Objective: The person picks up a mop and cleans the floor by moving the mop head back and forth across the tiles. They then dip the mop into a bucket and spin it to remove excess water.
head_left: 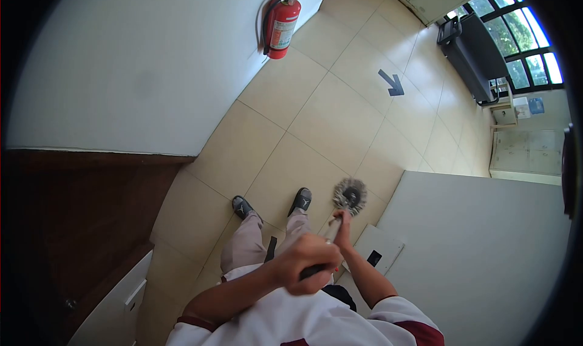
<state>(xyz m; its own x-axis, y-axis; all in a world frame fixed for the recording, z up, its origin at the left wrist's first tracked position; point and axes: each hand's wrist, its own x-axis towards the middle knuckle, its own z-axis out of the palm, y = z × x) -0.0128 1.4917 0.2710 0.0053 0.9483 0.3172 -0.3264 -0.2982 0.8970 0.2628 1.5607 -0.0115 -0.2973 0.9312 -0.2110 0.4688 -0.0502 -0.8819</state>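
Observation:
A mop with a round grey string head (350, 196) rests on or just above the tiled floor, to the right of two feet in dark sandals. Its light pole slants back towards the body. My left hand (311, 262) is closed round the dark grip at the near end of the pole, above my lap. Farther along the pole, close to the mop head, my right hand (343, 226) is wrapped round it. Part of the pole lies hidden behind my left hand.
A red fire extinguisher (283, 27) stands by the white wall (139, 61). A grey partition (473, 243) is at the right, a dark brown door (91, 218) at the left. Farther off are an arrow floor mark (392, 83), a dark bench (475, 57) and cabinets (527, 152).

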